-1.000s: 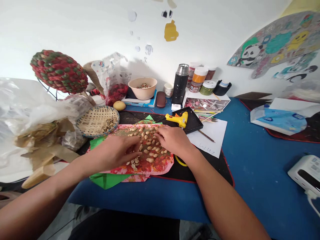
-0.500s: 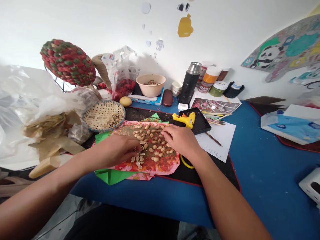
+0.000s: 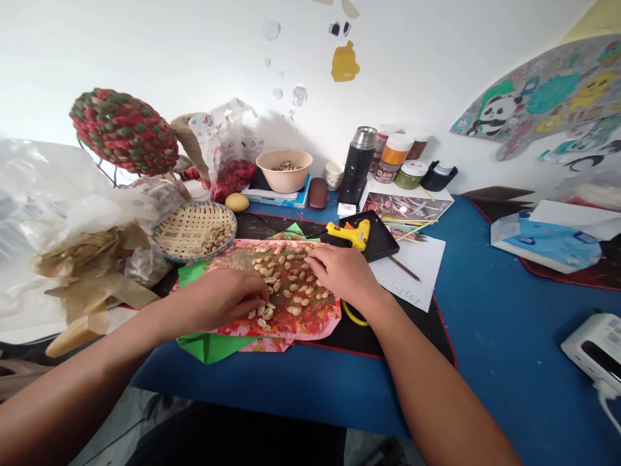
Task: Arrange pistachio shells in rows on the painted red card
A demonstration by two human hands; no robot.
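Several peanuts in their shells [image 3: 294, 310] lie spread over a red-and-orange painted board with pink edges [image 3: 310, 329]. My left hand [image 3: 237, 292] is at the left of the peanuts, fingers curled down and close together; whatever they hold is hidden. Just below those fingertips are split peanut shells [image 3: 266, 312]. On the right side of the peanuts, my right hand [image 3: 342, 270] rests low with bent fingers and the thumb near the forefinger. Its fingertips touch the peanut area, and I cannot make out what is between them.
Behind the board lie a woven basket [image 3: 169, 232] with more peanuts, a potato [image 3: 237, 202] and a yellow glue gun [image 3: 356, 234] by a black tray [image 3: 383, 243]. A black flask [image 3: 358, 168] and paint jars [image 3: 411, 175] stand further back. Plastic bags [image 3: 43, 194] crowd the left.
The view has turned slightly right, so everything sits a little further left. My left fingers have shifted slightly by the split shells; the right hand stays by the peanuts.
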